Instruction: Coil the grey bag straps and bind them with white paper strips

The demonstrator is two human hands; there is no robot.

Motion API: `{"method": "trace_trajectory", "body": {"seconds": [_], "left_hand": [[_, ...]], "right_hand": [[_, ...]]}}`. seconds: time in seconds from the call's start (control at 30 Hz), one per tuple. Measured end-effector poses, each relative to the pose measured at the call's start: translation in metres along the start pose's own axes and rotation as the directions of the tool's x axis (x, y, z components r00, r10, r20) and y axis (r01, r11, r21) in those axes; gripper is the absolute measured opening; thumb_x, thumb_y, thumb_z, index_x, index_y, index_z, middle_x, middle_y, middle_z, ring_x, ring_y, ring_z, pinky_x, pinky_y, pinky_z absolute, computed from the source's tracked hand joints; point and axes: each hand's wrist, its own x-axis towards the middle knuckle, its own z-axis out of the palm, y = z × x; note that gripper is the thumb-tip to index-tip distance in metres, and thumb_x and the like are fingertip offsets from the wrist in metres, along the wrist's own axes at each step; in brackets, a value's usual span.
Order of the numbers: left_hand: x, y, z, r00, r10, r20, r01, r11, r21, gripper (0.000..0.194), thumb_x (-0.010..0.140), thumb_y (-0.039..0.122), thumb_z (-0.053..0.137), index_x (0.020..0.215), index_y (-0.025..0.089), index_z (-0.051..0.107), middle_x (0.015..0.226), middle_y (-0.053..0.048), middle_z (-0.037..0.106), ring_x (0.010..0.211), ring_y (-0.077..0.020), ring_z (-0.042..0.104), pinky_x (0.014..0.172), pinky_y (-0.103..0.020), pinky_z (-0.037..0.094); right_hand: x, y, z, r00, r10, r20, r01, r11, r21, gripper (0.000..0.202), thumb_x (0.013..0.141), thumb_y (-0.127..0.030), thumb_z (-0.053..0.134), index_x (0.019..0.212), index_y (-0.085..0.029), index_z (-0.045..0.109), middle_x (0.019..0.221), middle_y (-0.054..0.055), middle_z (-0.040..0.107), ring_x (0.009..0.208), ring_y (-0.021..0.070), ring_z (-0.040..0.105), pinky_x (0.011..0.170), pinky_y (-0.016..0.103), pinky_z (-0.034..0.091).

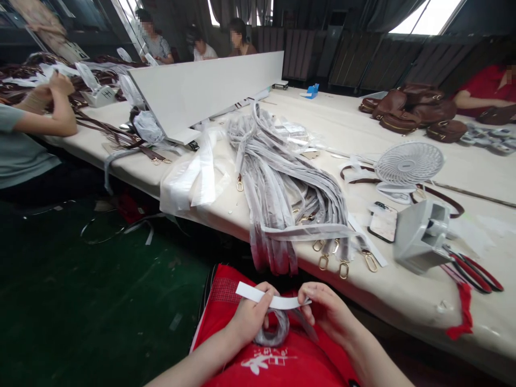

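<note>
Over my lap, my left hand [249, 317] is closed round a white paper strip [278, 301] and what looks like a coiled strap [274, 337] in cloudy film, hanging under it. My right hand [328, 312] pinches the strip's other end between thumb and fingers. A loose tail of the wrapped strap runs down beside the right hand. On the table edge in front lies a big heap of film-wrapped straps [278, 177], with gold clasps [344, 270] dangling at the near side. A red apron [242, 371] covers my lap.
To the right are a grey tape dispenser [421, 236], red-handled pliers [475, 271], a phone [382, 221] and a white fan [409, 164]. Brown bags [419, 107] sit farther back. A white board [213, 91] divides the table [423, 301]; co-workers sit around it.
</note>
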Motion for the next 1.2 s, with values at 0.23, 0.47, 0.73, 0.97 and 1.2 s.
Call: {"method": "trace_trajectory", "body": {"seconds": [0.23,0.47,0.73,0.97,1.2], "left_hand": [[0.0,0.003,-0.001,1.0,-0.008,0.002,0.008,1.0,-0.014,0.051,0.085,0.068,0.044,0.089,0.019,0.057,0.054,0.006,0.047,0.04,-0.0103,0.044,0.041,-0.022,0.029],[-0.001,0.003,0.0,1.0,0.003,0.01,-0.003,1.0,-0.011,0.05,0.085,0.067,0.044,0.09,0.018,0.057,0.056,0.005,0.049,0.041,-0.0104,0.045,0.041,-0.023,0.029],[0.001,-0.003,-0.001,1.0,-0.004,-0.009,0.004,0.998,-0.062,0.053,0.084,0.069,0.046,0.089,0.018,0.058,0.06,0.005,0.051,0.04,-0.0089,0.045,0.04,-0.022,0.03],[0.002,-0.006,0.001,1.0,-0.01,-0.01,0.009,0.996,-0.085,0.052,0.084,0.068,0.047,0.088,0.017,0.059,0.061,0.005,0.052,0.039,-0.0084,0.044,0.039,-0.022,0.031],[0.002,-0.005,0.0,1.0,-0.002,-0.002,0.002,0.996,-0.092,0.052,0.083,0.069,0.048,0.088,0.018,0.058,0.06,0.005,0.05,0.039,-0.0088,0.044,0.039,-0.021,0.032]], "right_hand": [[-0.007,-0.015,-0.011,0.998,-0.057,-0.005,0.052,0.943,-0.329,0.031,0.079,-0.044,0.074,0.07,-0.014,0.076,0.086,0.002,0.052,0.077,0.0132,0.05,0.07,0.025,0.04],[-0.008,-0.025,-0.015,0.993,-0.121,0.0,0.1,0.822,-0.56,0.041,0.088,-0.054,0.06,0.08,-0.016,0.074,0.078,0.001,0.054,0.072,0.0153,0.049,0.068,0.028,0.039],[-0.023,-0.036,-0.035,0.965,-0.092,0.246,0.221,0.79,-0.572,0.039,0.082,-0.048,0.068,0.111,-0.021,0.068,0.102,0.006,0.058,0.093,0.0218,0.054,0.084,0.035,0.043],[-0.02,-0.024,-0.04,0.97,-0.104,0.222,0.211,0.813,-0.543,0.039,0.077,-0.046,0.074,0.105,-0.02,0.069,0.095,0.004,0.059,0.086,0.0195,0.053,0.079,0.033,0.044],[-0.018,-0.015,-0.044,0.981,-0.079,0.176,0.151,0.883,-0.445,0.032,0.076,-0.037,0.078,0.102,-0.02,0.071,0.089,0.002,0.062,0.079,0.0155,0.053,0.073,0.029,0.043]]}}
